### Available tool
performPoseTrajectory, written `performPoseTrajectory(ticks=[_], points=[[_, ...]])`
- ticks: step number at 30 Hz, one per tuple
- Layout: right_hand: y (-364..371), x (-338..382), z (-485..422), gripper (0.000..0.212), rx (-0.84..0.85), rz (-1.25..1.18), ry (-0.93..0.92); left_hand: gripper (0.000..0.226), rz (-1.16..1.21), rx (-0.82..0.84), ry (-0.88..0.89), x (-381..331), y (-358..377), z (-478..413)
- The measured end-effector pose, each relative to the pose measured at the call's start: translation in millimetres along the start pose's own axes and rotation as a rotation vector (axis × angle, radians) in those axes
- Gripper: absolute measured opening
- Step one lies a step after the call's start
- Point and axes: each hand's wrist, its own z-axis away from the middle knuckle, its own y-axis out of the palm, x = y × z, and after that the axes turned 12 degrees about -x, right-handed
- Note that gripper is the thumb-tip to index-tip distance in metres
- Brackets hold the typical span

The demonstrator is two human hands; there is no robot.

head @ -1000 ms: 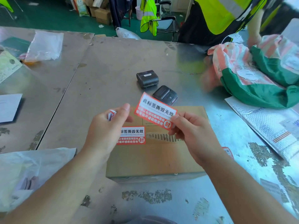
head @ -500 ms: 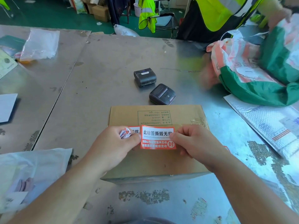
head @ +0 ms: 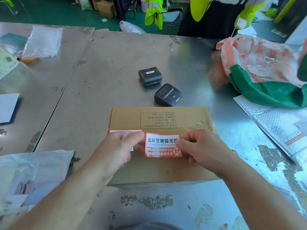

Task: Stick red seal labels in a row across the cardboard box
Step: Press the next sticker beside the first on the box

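Note:
A flat brown cardboard box (head: pixel 159 170) lies on the metal table in front of me. A red and white seal label (head: pixel 162 145) sits low over the middle of the box top, held by both hands. My left hand (head: pixel 116 150) pinches its left edge, and a scrap of label backing shows under the fingers. My right hand (head: pixel 201 148) pinches the right edge. Another red seal label (head: pixel 124 131) is stuck on the box to the left, mostly hidden behind my left hand.
Two small black label printers (head: pixel 150 76) (head: pixel 167 95) stand beyond the box. A person in a yellow vest handles an orange and green sack (head: pixel 265 77) at the right. A white padded mailer (head: pixel 279 128) lies right, plastic bags (head: pixel 31 176) left.
Both hands brought the label down from mid-air onto the box top, beside the stuck label. The view has shifted slightly; the sack at the right has moved.

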Motion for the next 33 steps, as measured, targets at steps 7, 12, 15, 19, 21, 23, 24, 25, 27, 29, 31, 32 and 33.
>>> performPoseTrajectory(ticks=[7, 12, 15, 19, 21, 23, 24, 25, 27, 29, 31, 32, 33], points=[[-3.3, 4.4, -1.7, 0.031, 0.014, 0.037, -0.028, 0.017, -0.321, -0.155, 0.202, -0.7, 5.3, 0.6], [-2.7, 8.5, -4.5, 0.031, 0.005, 0.075, -0.035, 0.022, -0.339, -0.213, 0.185, -2.9, 7.0, -5.6], [-0.7, 9.8, -7.2, 0.033, -0.017, 0.094, -0.039, 0.023, -0.354, -0.235, 0.175, -2.6, 8.2, -9.0], [-1.7, 10.0, -9.7, 0.033, -0.01, 0.14, -0.049, 0.021, -0.38, -0.254, 0.185, -3.5, 9.9, -9.8], [-2.6, 8.7, -9.8, 0.032, 0.016, 0.155, -0.057, 0.029, -0.395, -0.274, 0.182, -4.1, 10.7, -6.4], [-2.0, 7.4, -9.4, 0.033, 0.029, 0.172, -0.065, 0.037, -0.414, -0.291, 0.183, -2.3, 11.5, -4.0], [-1.2, 6.9, -9.4, 0.034, 0.028, 0.189, -0.073, 0.039, -0.425, -0.298, 0.183, -1.0, 12.2, -3.7], [-0.3, 6.9, -9.5, 0.034, 0.023, 0.212, -0.082, 0.04, -0.436, -0.304, 0.183, -0.3, 12.7, -3.8], [1.0, 7.8, -10.2, 0.035, 0.005, 0.255, -0.1, 0.041, -0.458, -0.318, 0.183, -0.2, 13.7, -4.5], [2.0, 9.0, -11.3, 0.035, -0.013, 0.278, -0.121, 0.042, -0.48, -0.323, 0.189, -2.6, 14.4, -5.0], [2.7, 10.0, -13.0, 0.036, -0.028, 0.278, -0.137, 0.042, -0.504, -0.323, 0.194, -6.1, 15.3, -5.6], [2.9, 10.8, -14.0, 0.036, -0.034, 0.28, -0.142, 0.041, -0.516, -0.322, 0.193, -7.9, 16.0, -6.1], [3.2, 11.5, -15.4, 0.037, -0.037, 0.282, -0.145, 0.04, -0.526, -0.32, 0.194, -9.3, 17.0, -6.9]])
